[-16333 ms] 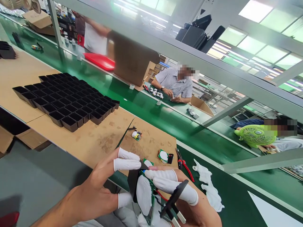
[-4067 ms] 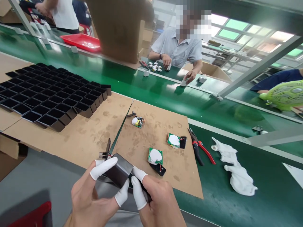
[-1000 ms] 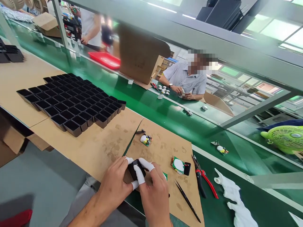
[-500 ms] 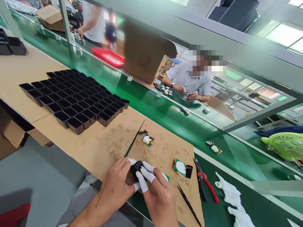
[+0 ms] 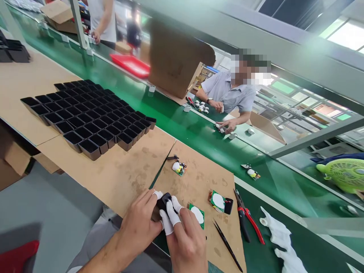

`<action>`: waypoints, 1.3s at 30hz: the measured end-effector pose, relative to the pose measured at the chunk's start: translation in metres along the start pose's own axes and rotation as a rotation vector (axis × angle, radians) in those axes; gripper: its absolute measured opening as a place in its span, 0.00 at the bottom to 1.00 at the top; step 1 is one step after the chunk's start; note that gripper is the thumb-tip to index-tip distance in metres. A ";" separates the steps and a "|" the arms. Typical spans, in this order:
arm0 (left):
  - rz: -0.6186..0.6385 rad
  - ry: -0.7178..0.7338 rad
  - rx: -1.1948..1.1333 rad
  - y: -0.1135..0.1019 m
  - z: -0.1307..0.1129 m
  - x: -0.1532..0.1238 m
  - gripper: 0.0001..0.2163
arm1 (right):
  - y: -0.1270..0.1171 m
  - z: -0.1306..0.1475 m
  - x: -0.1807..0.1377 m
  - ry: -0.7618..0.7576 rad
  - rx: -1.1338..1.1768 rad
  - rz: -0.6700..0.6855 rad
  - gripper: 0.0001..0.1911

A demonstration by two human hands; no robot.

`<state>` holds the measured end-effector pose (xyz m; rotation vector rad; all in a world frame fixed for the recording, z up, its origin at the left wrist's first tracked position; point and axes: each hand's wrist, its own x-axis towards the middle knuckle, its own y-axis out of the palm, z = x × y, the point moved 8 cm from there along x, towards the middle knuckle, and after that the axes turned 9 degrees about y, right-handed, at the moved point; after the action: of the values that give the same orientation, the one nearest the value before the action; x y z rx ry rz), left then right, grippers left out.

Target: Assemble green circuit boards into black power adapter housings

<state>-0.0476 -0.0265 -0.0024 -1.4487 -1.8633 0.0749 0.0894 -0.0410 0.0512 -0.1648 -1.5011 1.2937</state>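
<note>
My left hand (image 5: 139, 223) and my right hand (image 5: 186, 237), both with white finger cots, are closed together round a small black plastic housing (image 5: 163, 201) held down on the brown cardboard mat (image 5: 196, 182). Most of the housing is hidden under my fingers. Just right of my right hand lies a green circuit board with a white pad (image 5: 197, 214). Black tweezers (image 5: 226, 243) lie further right on the mat.
A grid of several black empty housings (image 5: 85, 117) stands at left. Two more circuit boards (image 5: 179, 167) (image 5: 219, 201), red-handled pliers (image 5: 247, 220) and white gloves (image 5: 280, 242) lie nearby. A board (image 5: 251, 173) rides the green conveyor (image 5: 199, 136). A seated person (image 5: 229, 98) works opposite.
My right hand has shifted slightly left, uncovering the green board beside it. The board on the conveyor has moved left. The person opposite has stretched a hand out onto the belt.
</note>
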 end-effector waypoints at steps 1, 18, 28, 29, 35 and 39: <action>-0.018 0.006 0.008 -0.001 -0.001 -0.001 0.16 | -0.002 0.001 0.000 -0.027 -0.001 0.025 0.12; -0.046 -0.055 0.030 0.005 -0.008 0.001 0.15 | 0.003 -0.019 -0.018 -0.046 0.139 0.104 0.14; -0.060 -0.040 -0.044 -0.002 -0.014 -0.005 0.19 | 0.001 -0.023 -0.031 0.081 0.237 0.060 0.19; -0.046 -0.049 -0.037 0.001 -0.011 -0.006 0.17 | 0.003 -0.024 -0.030 0.083 0.252 0.070 0.17; -0.038 -0.046 -0.050 0.006 -0.001 -0.012 0.22 | 0.016 -0.043 -0.024 0.362 0.452 0.106 0.13; -0.078 -0.087 -0.157 -0.005 0.007 -0.025 0.36 | 0.016 -0.085 -0.046 1.005 0.974 -0.111 0.18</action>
<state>-0.0540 -0.0468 -0.0181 -1.4966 -2.0336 -0.0482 0.1649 -0.0136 -0.0052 -0.0622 0.0210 1.3899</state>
